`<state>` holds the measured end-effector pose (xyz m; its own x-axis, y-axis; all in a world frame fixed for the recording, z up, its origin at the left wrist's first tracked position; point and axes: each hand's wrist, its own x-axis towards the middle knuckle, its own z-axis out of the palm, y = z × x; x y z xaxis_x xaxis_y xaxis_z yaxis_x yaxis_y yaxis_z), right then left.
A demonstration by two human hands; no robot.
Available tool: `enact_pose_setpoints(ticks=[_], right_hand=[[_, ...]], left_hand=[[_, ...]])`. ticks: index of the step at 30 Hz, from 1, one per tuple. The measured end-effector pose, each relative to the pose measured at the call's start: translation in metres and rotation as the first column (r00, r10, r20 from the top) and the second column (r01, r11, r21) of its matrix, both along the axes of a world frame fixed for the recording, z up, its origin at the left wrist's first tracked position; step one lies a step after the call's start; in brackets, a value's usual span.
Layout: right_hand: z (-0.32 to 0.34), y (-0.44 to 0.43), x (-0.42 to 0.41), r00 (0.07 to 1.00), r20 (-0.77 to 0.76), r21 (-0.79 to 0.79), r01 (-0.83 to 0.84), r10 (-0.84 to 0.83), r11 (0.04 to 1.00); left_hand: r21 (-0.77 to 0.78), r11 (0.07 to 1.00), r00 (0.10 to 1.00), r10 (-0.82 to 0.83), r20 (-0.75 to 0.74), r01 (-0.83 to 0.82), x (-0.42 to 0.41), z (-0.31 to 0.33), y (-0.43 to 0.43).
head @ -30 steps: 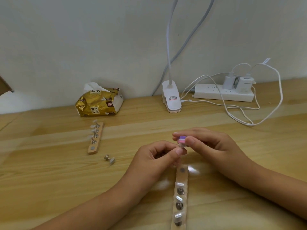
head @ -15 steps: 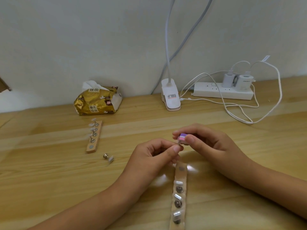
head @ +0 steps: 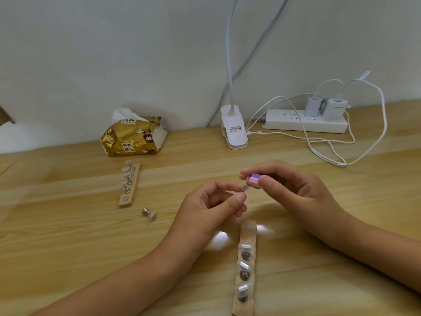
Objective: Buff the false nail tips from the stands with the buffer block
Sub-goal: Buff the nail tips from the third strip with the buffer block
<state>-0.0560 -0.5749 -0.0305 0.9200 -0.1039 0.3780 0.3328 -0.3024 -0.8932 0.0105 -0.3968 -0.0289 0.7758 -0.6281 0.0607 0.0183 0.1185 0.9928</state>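
My right hand (head: 293,190) pinches a small pink, white and purple buffer block (head: 253,180) between thumb and fingers. My left hand (head: 209,206) holds a clear false nail tip (head: 245,187) on its peg, just below and left of the block, nearly touching it. A wooden stand (head: 245,267) lies near me below the hands, with three tips on metal pegs and one bare magnet at its far end. A second wooden stand (head: 128,185) lies at the left with several tips. One loose peg with a tip (head: 149,214) lies on the table beside it.
A gold tissue pack (head: 133,134) sits at the back left. A white clip lamp base (head: 234,130) stands at the back centre. A power strip (head: 305,120) with chargers and looping white cables (head: 330,153) occupies the back right, against the wall.
The block has lifted slightly off the nail tip and tilted, showing its striped end. Both hands stay in about the same place above the near stand.
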Motion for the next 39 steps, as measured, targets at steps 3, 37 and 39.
enact_pose_setpoints(ticks=[3,37,39], right_hand=[[0.0017,0.0012,0.0,0.998,-0.051,0.003,-0.028,0.028,1.0],[0.0021,0.0061,0.0015,0.997,-0.047,0.179,-0.051,0.06,0.983],[0.0032,0.0062,0.0,0.999,0.02,0.189,-0.04,0.037,0.981]], left_hand=[[-0.011,1.0,1.0,-0.013,0.02,0.014,0.0006,-0.0005,-0.0002],[-0.016,1.0,1.0,-0.023,0.009,0.023,0.0005,-0.0012,-0.0023],[0.0,1.0,0.999,-0.031,0.005,0.031,0.0007,-0.0007,-0.0024]])
